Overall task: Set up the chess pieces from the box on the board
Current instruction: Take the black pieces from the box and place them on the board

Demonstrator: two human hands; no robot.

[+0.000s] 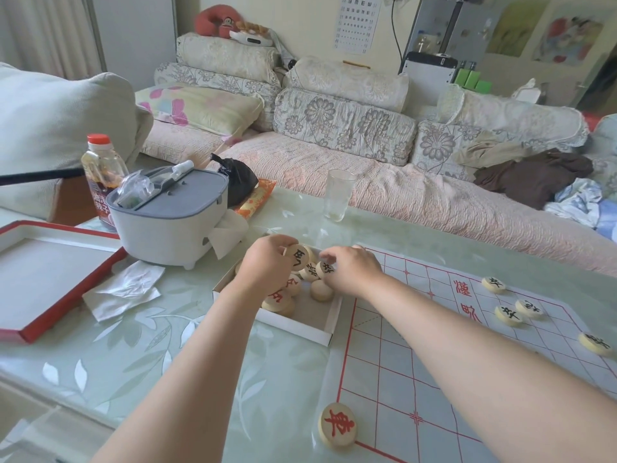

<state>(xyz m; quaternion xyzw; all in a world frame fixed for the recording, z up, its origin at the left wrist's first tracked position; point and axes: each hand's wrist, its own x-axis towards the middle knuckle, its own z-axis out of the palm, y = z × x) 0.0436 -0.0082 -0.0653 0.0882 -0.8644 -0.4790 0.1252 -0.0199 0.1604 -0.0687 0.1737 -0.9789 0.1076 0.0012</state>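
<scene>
**Both hands in the box at once, fishing out black pieces**

The box point(293, 320) sits about mid-worktop with its right side touching the left edge of the board point(417, 362). Makes sense: it's a short trip from pile to grid with nothing to reach across. The board runs off toward the right edge of the worktop point(133, 345).

The left hand point(267, 267) is over the far half of the box, knuckles up and wrist dipped a bit. Its fingers point(282, 242) are curled round a black piece point(298, 256), tipped up so the character faces the camera. My guess is that's to read it before deciding where it goes.

The right hand point(352, 272) comes in across the board's far-left corner, forearm low over the grid. Its fingers point(330, 254) are pinching a second black piece point(325, 269) by the rim, also tilted on edge. So both hands are closed on a piece and neither is free.

The pile point(290, 289) left in the box is a loose jumble, with some red faces up and one blank back showing.

On the board there are four black pieces point(508, 315) out toward the worktop's right edge. One red piece point(338, 424) sits at the board's near-left corner, by the worktop's near edge. Black at one end and red at the other, so I reckon the sides are picked. Early days though, since most of the set looks to be in the box.

The red-rimmed lid point(50, 262) is parked at the worktop's left edge, out of the way.
</scene>
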